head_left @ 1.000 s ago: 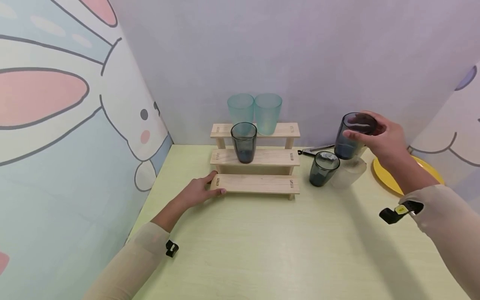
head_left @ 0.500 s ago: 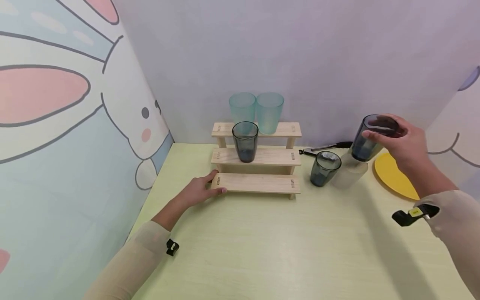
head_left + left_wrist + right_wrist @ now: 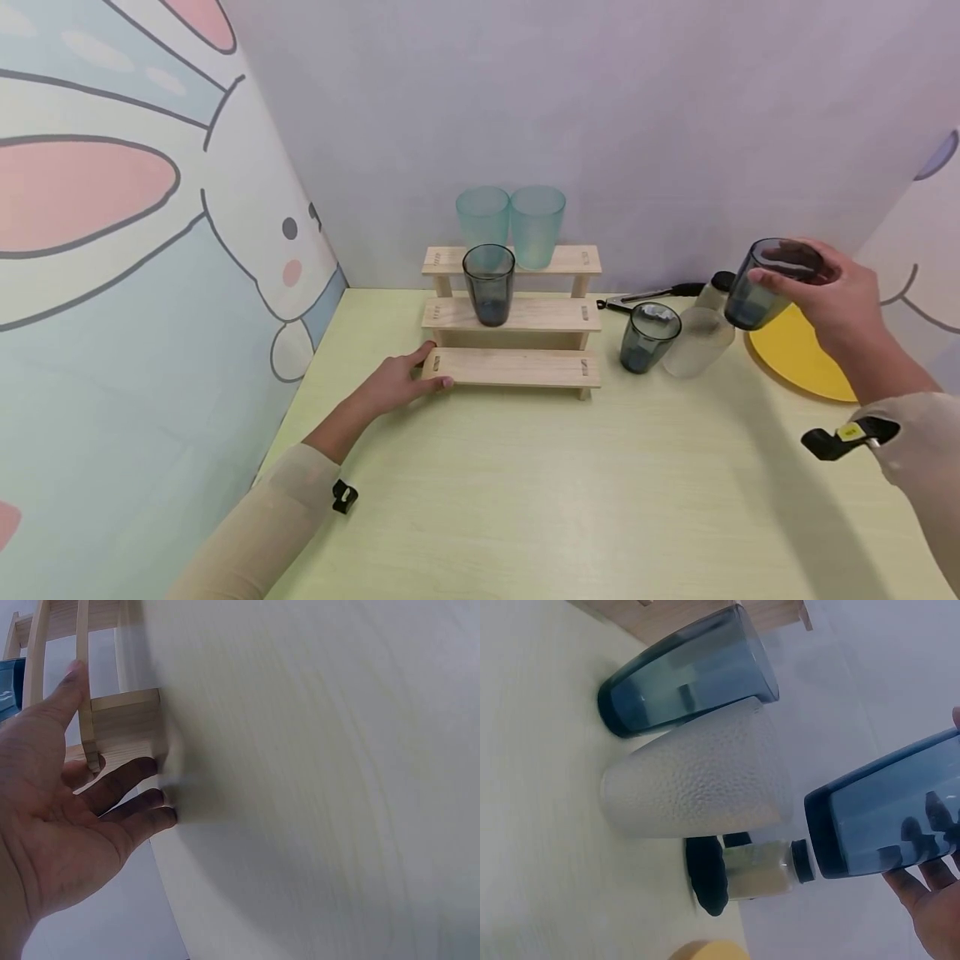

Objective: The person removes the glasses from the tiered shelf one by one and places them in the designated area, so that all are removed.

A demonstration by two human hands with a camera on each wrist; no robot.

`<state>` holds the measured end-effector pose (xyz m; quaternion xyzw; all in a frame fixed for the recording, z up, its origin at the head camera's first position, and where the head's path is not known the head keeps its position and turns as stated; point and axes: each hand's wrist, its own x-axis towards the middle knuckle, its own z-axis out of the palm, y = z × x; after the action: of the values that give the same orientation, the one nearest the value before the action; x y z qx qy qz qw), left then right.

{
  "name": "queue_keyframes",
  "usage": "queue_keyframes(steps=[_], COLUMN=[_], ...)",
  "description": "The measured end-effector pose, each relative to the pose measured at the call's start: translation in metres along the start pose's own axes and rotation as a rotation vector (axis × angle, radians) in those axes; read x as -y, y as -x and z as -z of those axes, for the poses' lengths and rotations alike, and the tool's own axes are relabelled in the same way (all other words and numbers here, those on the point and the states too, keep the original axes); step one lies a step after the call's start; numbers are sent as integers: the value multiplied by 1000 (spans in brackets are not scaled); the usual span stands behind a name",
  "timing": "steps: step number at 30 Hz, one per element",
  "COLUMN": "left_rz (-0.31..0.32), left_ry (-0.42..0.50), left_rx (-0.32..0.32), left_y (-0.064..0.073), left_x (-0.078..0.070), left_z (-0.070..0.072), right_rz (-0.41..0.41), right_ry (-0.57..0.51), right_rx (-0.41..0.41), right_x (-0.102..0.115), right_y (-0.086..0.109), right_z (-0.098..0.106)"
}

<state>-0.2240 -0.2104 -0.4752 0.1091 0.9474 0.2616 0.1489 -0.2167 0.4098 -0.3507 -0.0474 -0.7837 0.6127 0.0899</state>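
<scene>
One glass aloft at the right, a wooden stand steadied at the left

From where I stand, the person's right hand (image 3: 843, 292) has its grip round a dark tinted glass (image 3: 765, 287), thumb on the near side and fingertips showing through the far wall. The glass is mouth up, clear of the pale bench (image 3: 525, 492), near the left part of a yellow plate (image 3: 798, 354).

The left hand (image 3: 393, 385) has a narrow grip on the left end of a three-tiered wooden stand (image 3: 517, 367): the thumb lies at the front of the lowest board, and the fingers reach round its end.

On the middle tier, left of centre, stands a smoky glass (image 3: 491, 287). Two teal cups (image 3: 537, 229) share the top tier, side by side.

Just to the right of the stand, a shorter-looking grey glass (image 3: 648, 339) is on the bench beside a frosted cup (image 3: 697, 346); whether their walls touch I can't tell. Behind the frosted cup I see a black-lidded jar (image 3: 722, 287), and near the wall lies a utensil with a black handle (image 3: 686, 290). A cartoon rabbit (image 3: 262, 217) covers the wall on the left.
</scene>
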Motion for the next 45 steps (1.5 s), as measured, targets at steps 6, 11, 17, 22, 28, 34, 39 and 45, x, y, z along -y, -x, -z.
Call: queue_keyframes(steps=[6,11,17,22,28,34,39,45], left_rz=[7,10,9,10,2,-1,4,10], left_ry=[6,1,3,7,14,20,12,15], left_rx=[1,-3,-7,-7,-12,-13,-14,-12], left_y=[0,0,1,-1,0,-1,0,1], left_x=[-1,0,1,2,2,3,2,1], left_z=[0,-1,-1,-2,-2,-2,-2,-2], right_rz=[-12,-16,-34,-50,-56,-43,-58,-52], right_ry=[-55,-155,-151,-132,59,190,250,314], right_rx=[24,26,5,5,11,57,88,126], right_x=[-14,-18,-18,-21,-32,-53,-68,-87], right_y=[4,8,11,12,13,16,20,18], right_z=[8,11,14,16,17,20,20,21])
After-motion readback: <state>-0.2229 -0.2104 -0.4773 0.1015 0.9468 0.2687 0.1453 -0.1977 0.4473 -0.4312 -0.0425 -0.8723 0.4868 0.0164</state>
